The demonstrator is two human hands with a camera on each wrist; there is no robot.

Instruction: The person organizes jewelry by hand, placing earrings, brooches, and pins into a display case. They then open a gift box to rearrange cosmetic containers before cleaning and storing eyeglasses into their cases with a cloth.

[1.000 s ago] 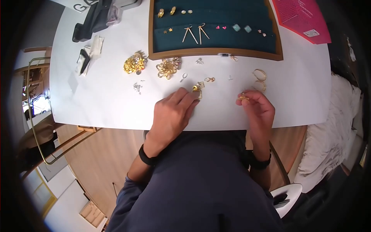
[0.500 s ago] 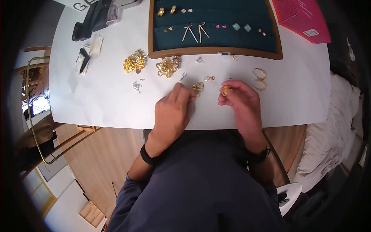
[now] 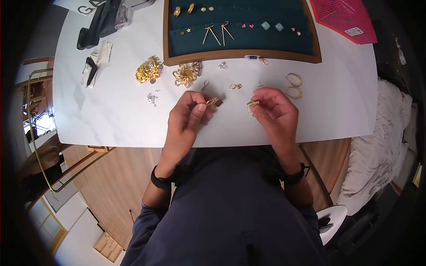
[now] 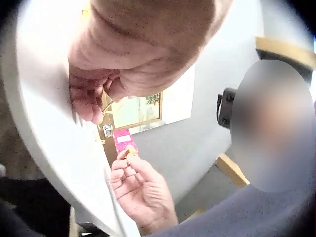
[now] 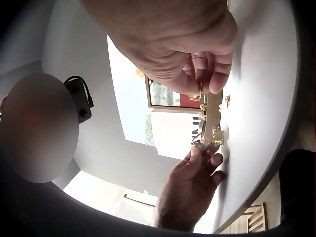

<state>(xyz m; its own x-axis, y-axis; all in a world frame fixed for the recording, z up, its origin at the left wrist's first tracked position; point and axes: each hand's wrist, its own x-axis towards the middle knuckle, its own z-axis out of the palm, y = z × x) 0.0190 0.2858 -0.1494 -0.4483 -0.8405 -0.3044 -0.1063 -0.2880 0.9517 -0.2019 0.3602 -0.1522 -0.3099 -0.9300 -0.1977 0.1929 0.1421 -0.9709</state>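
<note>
Over the white table, the left hand [image 3: 186,116] pinches a cluster of gold jewelry [image 3: 214,103] between thumb and fingers. The right hand [image 3: 277,116] pinches a squarish gold piece [image 3: 253,105] a short way to the right, apart from the left hand's cluster. In the right wrist view the gold cluster [image 5: 217,136] shows at the left fingertips and the squarish piece [image 5: 194,97] at the right ones. Beyond the hands lie a gold ring-shaped piece [image 3: 235,87], a small silver hoop [image 3: 205,84] and two gold hoops [image 3: 294,80].
An earring display case with a wooden frame [image 3: 195,57] stands at the back. Gold clusters [image 3: 148,71] [image 3: 184,76] and small silver pieces [image 3: 152,98] lie on the left. A pink package [image 3: 346,20] is at the back right; black cases [image 3: 104,22] stand at the back left.
The left hand has lifted and turned, raising gold jewelry from the table. The right hand has come leftward toward it; a squarish gold piece now shows at its fingertips.
</note>
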